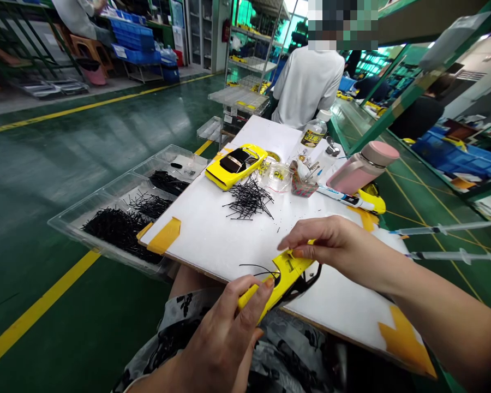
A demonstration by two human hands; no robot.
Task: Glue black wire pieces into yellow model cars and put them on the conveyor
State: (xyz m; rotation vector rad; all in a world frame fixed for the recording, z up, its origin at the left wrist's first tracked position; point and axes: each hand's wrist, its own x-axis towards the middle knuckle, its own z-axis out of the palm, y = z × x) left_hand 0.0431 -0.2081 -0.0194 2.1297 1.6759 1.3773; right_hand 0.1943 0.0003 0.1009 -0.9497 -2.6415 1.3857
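Note:
My left hand (225, 333) grips the near end of a yellow toy car body (284, 275) at the front edge of the white board (213, 229). My right hand (331, 245) pinches the same car body from above, fingers on its upper edge. A thin black wire (256, 267) curves out of the car between my two hands. A loose pile of black wire pieces (249, 202) lies in the middle of the board. A second, whole yellow toy car (237, 164) rests at the board's far left.
A clear tray (106, 196) with heaps of black wires hangs off the board's left. A pink bottle (362, 166), a clear bottle (313, 134), a marker (346, 199) and small parts crowd the far right. Two syringes (450, 240) lie at right. A person in white (306, 82) stands beyond.

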